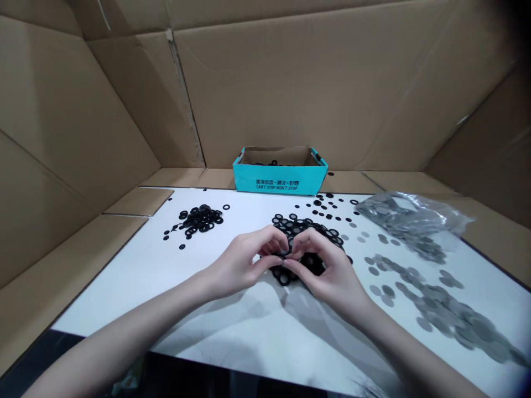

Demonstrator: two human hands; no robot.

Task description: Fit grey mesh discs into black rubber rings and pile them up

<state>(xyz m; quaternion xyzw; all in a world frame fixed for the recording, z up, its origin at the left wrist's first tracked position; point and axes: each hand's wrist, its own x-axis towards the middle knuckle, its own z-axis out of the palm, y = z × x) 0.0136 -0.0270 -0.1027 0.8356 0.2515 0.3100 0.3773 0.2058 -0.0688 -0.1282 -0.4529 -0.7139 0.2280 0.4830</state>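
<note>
My left hand (249, 257) and my right hand (326, 262) meet above the near side of a pile of black rings with grey centres (284, 278). Thumbs and fingertips of both hands pinch a small black ring (282, 255) between them; the fingers partly cover it. Grey translucent discs (443, 309) lie spread over the right side of the white table (199, 315). A smaller heap of black rings (202, 219) sits to the left, beyond my left forearm.
A turquoise box (281, 179) with black rings inside stands at the back. At the right back lies a clear plastic bag (415, 215) holding grey discs. Small black pieces (317, 203) are scattered behind the middle pile. Cardboard walls (290, 88) surround the table's back and sides.
</note>
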